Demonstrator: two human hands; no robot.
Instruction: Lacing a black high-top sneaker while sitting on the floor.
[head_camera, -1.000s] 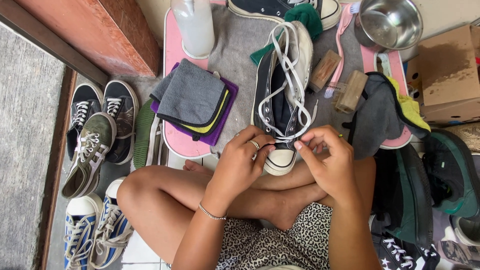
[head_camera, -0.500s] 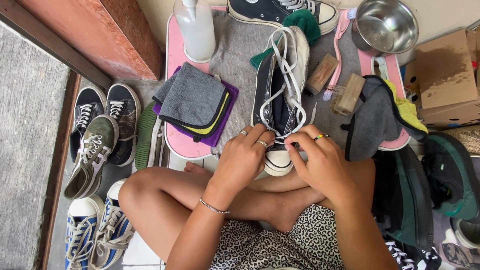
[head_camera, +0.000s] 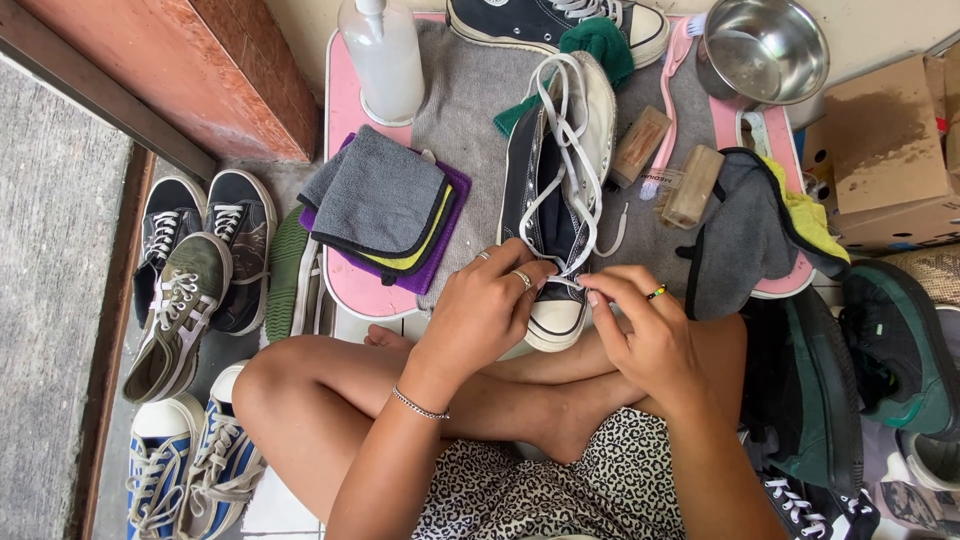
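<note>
A black high-top sneaker (head_camera: 545, 190) with a white toe cap lies on a grey towel (head_camera: 470, 110), toe pointing at me. Its loose white lace (head_camera: 565, 140) loops up over the shoe. My left hand (head_camera: 485, 305) rests on the shoe's toe end, fingers pinching the lace near the lowest eyelets. My right hand (head_camera: 640, 325) pinches the same lace from the right side, its fingertips almost touching those of the left. I sit cross-legged with my knees under both hands.
A pink tray (head_camera: 345, 90) holds a clear pump bottle (head_camera: 385, 60), folded grey and purple cloths (head_camera: 385, 205), two wooden brushes (head_camera: 665, 165), a steel bowl (head_camera: 765, 45). Several sneakers lie at left (head_camera: 195, 270); dark green shoes (head_camera: 890, 360) and a cardboard box (head_camera: 880, 150) at right.
Both hands stayed at the sneaker's toe end. The right hand shifted slightly inward and its fingers closed tighter on the lace beside the left fingers.
</note>
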